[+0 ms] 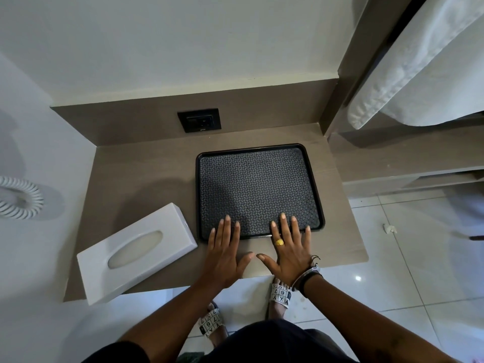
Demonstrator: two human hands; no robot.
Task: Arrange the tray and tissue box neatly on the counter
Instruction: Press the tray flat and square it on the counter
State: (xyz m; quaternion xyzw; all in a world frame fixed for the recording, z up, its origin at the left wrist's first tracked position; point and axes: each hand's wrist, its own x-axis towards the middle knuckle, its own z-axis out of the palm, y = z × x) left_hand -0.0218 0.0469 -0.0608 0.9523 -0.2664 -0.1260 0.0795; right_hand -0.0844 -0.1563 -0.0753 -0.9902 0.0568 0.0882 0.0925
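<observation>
The black tray (258, 189) lies flat on the counter (146, 169). Both hands, left hand (225, 254) and right hand (290, 251), lie flat, fingers spread (gripping nothing), fingertips over the tray's near rim. The tissue box (136, 251) sits askew, just left of the tray.

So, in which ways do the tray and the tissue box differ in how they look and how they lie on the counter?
The tray is black, flat and patterned; the tissue box is plain white and taller, with an oval slot on top. The tray lies roughly square to the counter; the tissue box lies at an angle, one corner past the front edge. The left hand and right hand rest fingers on the tray; neither touches the tissue box. Both lie on the counter.
</observation>
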